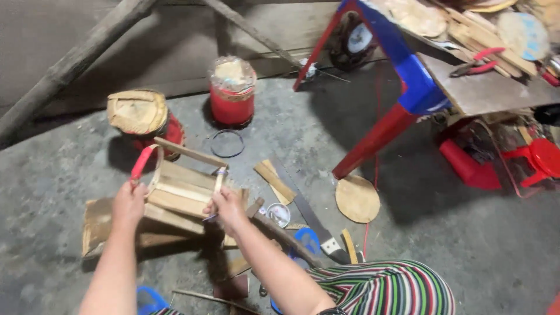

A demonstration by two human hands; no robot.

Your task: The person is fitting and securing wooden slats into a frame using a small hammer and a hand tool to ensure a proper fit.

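Both hands hold a small slatted wooden frame (178, 189) above the concrete floor (280, 122), at about nine o'clock from the striped lap (391, 289). The left hand (128, 204) has its grip closed on the frame's near-left corner, by the red strap (142, 162); the right hand (226, 207) pinches the right upright. Judged from this, keeping the two grips level would stop the loose-looking slats racking.

A wooden block (102, 224) lies just beneath. At three o'clock a handsaw (306, 213) and scrap offcuts (274, 181) crowd the floor; open room lies toward twelve, before the red tins (232, 93).
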